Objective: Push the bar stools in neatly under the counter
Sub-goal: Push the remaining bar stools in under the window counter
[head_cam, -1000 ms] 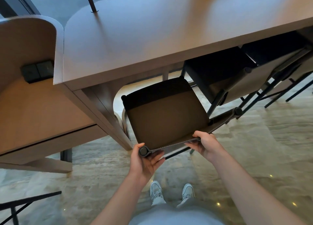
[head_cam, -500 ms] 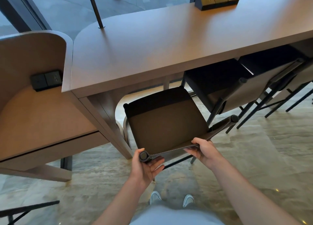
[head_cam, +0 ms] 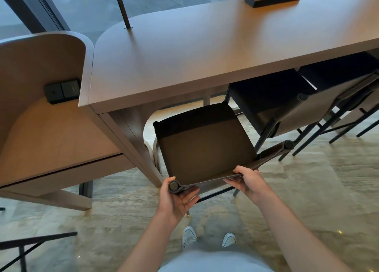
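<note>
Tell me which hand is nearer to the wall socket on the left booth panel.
Left. The left hand holds the stool's near-left corner, on the side toward the socket. The right hand grips the back edge further right, farther from it.

Bare forearms, pale grey trousers (head_cam: 213, 261), white lace-up sneakers (head_cam: 189, 235).
</note>
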Tool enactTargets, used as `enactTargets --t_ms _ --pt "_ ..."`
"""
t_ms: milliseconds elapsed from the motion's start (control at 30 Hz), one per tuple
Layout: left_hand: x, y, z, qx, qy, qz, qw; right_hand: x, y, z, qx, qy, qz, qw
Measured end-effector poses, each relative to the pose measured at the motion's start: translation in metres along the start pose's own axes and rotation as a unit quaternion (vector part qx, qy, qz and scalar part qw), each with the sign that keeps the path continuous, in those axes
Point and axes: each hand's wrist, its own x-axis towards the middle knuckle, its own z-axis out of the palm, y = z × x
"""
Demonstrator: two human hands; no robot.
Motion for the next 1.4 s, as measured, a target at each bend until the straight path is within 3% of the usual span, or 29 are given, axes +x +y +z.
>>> enactTargets --t_ms 367,633,933,1400 --pt "-0.001 -0.005 0.004 -0.042 0.014 0.01 0.999 0.008 -0.001 0.0 -0.033 0.038 0.029 0.998" --pt "-0.004 -0.002 0.014 -0.068 0.021 0.012 0.997 0.008 -0.011 0.006 -0.071 0.024 0.055 0.996" --pt "-0.002 0.002 0.017 -0.193 -0.013 -0.034 0.981 0.008 -0.019 0.024 -0.021 0.022 0.081 0.996" --pt "0.024 0.059 0.021 -0.218 -0.037 -0.005 0.975 0.034 -0.029 0.049 -0.022 0.034 0.002 0.999"
